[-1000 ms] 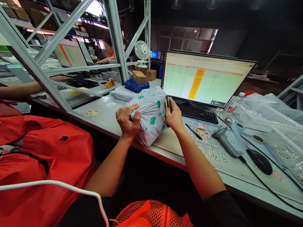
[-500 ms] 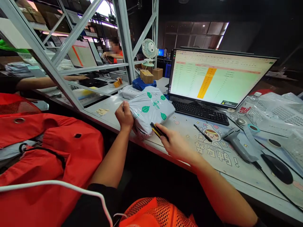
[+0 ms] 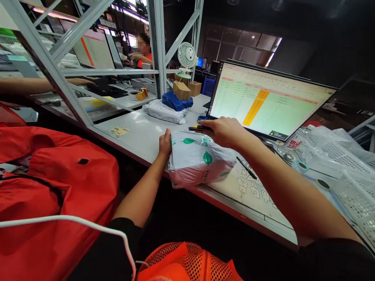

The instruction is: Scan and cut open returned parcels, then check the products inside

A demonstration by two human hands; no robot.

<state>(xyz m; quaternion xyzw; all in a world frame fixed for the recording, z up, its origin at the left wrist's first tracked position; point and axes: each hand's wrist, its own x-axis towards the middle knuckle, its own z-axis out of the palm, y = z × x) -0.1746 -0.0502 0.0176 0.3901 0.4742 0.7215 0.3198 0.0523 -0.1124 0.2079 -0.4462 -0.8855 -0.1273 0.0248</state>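
Note:
A white plastic-wrapped parcel with green leaf prints rests at the desk's front edge, one side facing me. My left hand grips its left end, thumb up and the other fingers partly hidden. Over the parcel's far top edge, my right hand is closed around a black and yellow utility knife. The knife's tip points left, close to the wrapping; whether it touches, I cannot tell.
A monitor stands behind the parcel, and a pen lies to its right. Farther back are a white bag, a blue package and a small carton. A red bag is at left; a co-worker's arm reaches in beyond the frame.
The parcel has been turned, so a side now faces me. My right hand has moved up with the knife, from the near corner to the far top edge. My left hand has shifted right.

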